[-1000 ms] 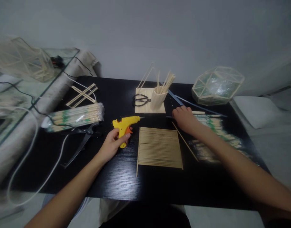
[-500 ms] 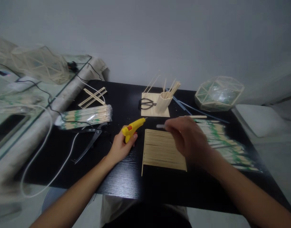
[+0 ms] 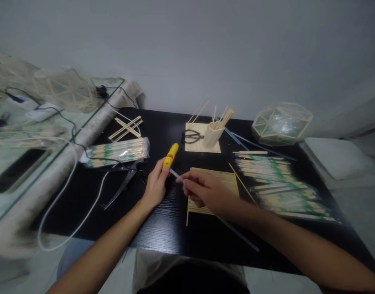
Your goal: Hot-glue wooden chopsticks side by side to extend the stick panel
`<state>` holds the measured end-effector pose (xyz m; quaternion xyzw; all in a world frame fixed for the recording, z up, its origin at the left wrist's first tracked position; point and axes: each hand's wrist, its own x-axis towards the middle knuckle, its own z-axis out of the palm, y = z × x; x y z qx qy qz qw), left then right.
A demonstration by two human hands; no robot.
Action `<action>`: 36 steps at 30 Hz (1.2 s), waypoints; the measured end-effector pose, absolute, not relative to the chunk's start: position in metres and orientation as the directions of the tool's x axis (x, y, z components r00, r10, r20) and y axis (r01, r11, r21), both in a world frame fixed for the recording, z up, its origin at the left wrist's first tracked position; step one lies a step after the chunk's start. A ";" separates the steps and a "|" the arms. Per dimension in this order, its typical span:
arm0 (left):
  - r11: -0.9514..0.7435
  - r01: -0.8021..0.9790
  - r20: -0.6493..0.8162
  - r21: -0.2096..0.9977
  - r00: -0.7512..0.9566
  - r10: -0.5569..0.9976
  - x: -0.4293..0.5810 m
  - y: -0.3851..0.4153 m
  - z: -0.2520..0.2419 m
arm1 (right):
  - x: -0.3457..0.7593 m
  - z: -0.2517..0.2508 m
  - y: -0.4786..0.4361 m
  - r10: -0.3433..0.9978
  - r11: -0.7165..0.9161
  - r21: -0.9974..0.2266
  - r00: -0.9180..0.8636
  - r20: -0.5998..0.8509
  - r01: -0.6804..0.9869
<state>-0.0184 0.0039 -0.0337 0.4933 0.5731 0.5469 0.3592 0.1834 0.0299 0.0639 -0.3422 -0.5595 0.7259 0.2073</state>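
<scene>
My left hand (image 3: 156,185) is closed round the grip of a yellow glue gun (image 3: 170,155), whose nozzle points away from me. My right hand (image 3: 206,191) pinches a long clear glue stick (image 3: 175,175) and holds its tip at the back of the gun. The stick runs on under my forearm towards the table's near edge. Beneath my right hand lies a flat mat of wooden sticks (image 3: 226,178) on the black table (image 3: 163,232).
A plastic-wrapped bundle of sticks (image 3: 118,151) and pliers (image 3: 123,185) lie to the left. Behind are scissors (image 3: 192,136) on a wooden board, a stick-built cup (image 3: 212,134) and a faceted stick-frame shape (image 3: 281,123). Wrapped chopsticks (image 3: 276,183) spread out at right. A white cable (image 3: 68,212) loops at left.
My right hand came back from the far right of the table with the glue stick and brought it to the gun's rear. My left hand turned the gun nozzle away.
</scene>
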 end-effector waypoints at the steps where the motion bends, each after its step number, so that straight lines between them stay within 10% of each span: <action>1: -0.108 0.209 0.161 0.972 -0.256 0.953 -0.018 0.004 -0.034 | 0.183 0.057 0.031 0.660 -0.409 -0.912 -0.678 -0.322 0.036; 19: -0.204 0.428 0.341 0.880 -0.271 0.900 -0.015 0.005 -0.039 | 0.172 0.031 0.031 0.636 -0.655 -0.736 -0.652 -0.412 -0.173; 36: -0.406 0.770 0.654 0.493 -0.020 0.756 -0.020 0.005 -0.033 | 0.173 0.027 0.035 0.632 -0.735 -0.613 -0.620 -0.465 -0.289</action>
